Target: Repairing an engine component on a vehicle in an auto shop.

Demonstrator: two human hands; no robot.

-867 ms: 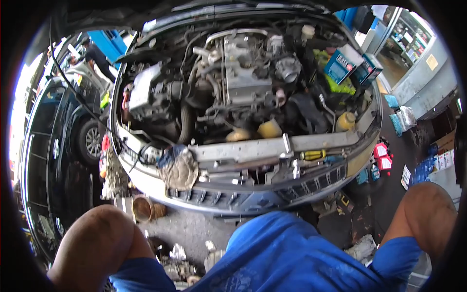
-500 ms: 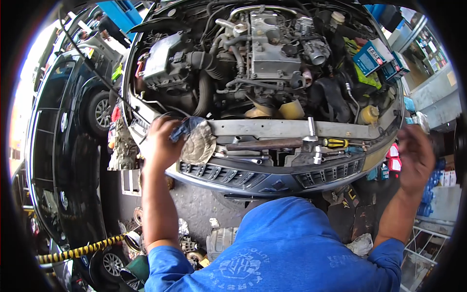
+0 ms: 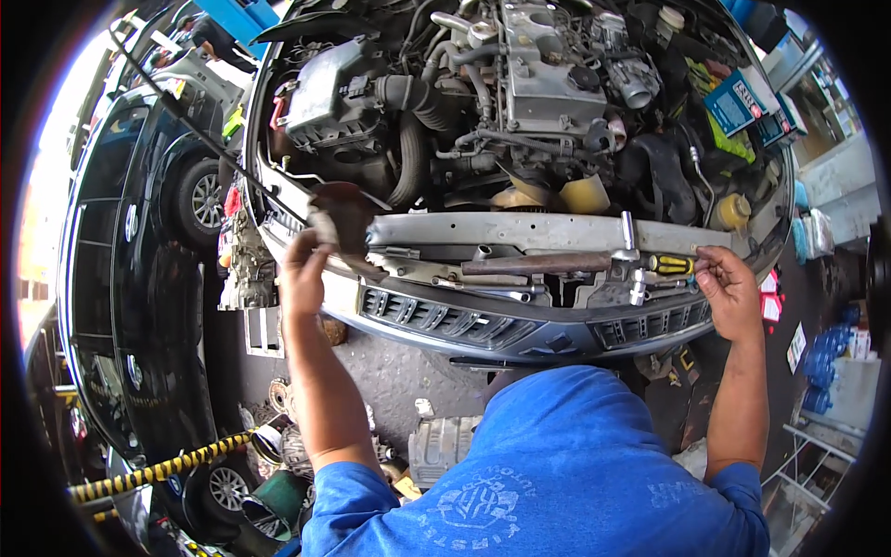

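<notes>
My left hand is closed on a crumpled rag at the left end of the car's front crossbar. The rag looks dark brown on top, blurred, with a paler fold by my fingers. At the right end of the crossbar, my right hand is bent down with finger and thumb pinched beside a yellow-and-black screwdriver. What lies between those fingertips is too small to make out. Left of the screwdriver are a socket handle, a long brown-handled tool and several wrenches.
Beyond the crossbar lies the open engine bay, with the engine cover and an air filter box. Blue boxes rest at its right. Below are the grille and floor parts. A dark car stands left.
My right hand has come inward and down to the tools beside the screwdriver. My left hand still grips the rag, which has been lifted and turned, uncovering the crossbar's left end.
</notes>
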